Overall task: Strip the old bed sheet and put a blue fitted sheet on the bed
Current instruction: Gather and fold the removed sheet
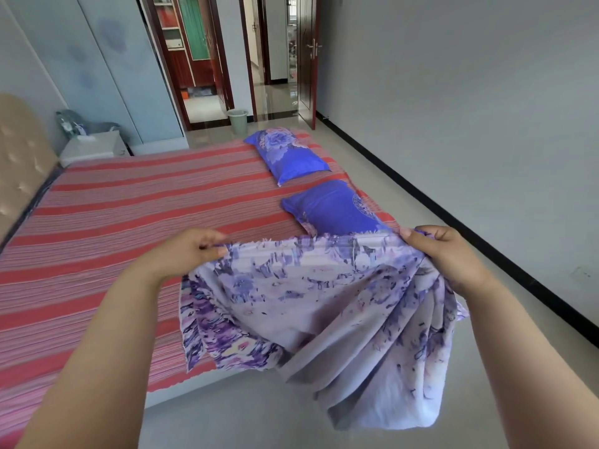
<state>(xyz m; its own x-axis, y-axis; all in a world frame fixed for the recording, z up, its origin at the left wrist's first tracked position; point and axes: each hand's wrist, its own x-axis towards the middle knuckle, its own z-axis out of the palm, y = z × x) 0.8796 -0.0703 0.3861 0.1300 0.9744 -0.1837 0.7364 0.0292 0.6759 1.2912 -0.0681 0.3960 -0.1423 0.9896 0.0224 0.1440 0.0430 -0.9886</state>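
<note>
Both hands hold a lavender floral sheet up at lower centre of the frame, over the bed's edge. Left hand pinches one end of the top hem, right hand grips the other, fabric bunched under it. The rest hangs toward the floor. Striped red cover lies on the bed at centre left; two blue pillows sit right of centre (move them first). Advice: find the corner seams, then spread wide.

Both my arms extended forward; left hand and right hand each pinching, fingers curled, knuckles up.
</note>
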